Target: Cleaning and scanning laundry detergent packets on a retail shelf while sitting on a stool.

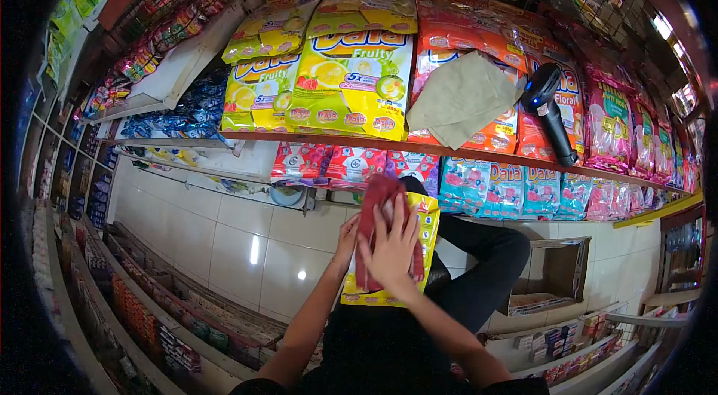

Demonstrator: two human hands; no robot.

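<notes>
A yellow plastic detergent bag [427, 226] rests against my lap, mostly covered by a folded dark red cloth [373, 210]. My right hand [392, 246] lies over the cloth with its fingers spread, holding it flat against the bag's face. At the left edge of the bag, my left hand [346, 238] grips with bent fingers; the cloth hides part of that grip. Ahead on the shelf, a beige cloth [463, 97] is draped over orange Daia bags [493, 134]. Beside it a black handheld barcode scanner [549, 114] leans with a blue light showing.
Yellow-green Daia bags [350, 81] line the shelf, whose reddish front edge [348, 142] crosses ahead of me. Teal bags [505, 187] stand below. An open cardboard box [549, 274] sits right on the tiled floor [235, 243]. Low racks of small packs [168, 311] stand behind left.
</notes>
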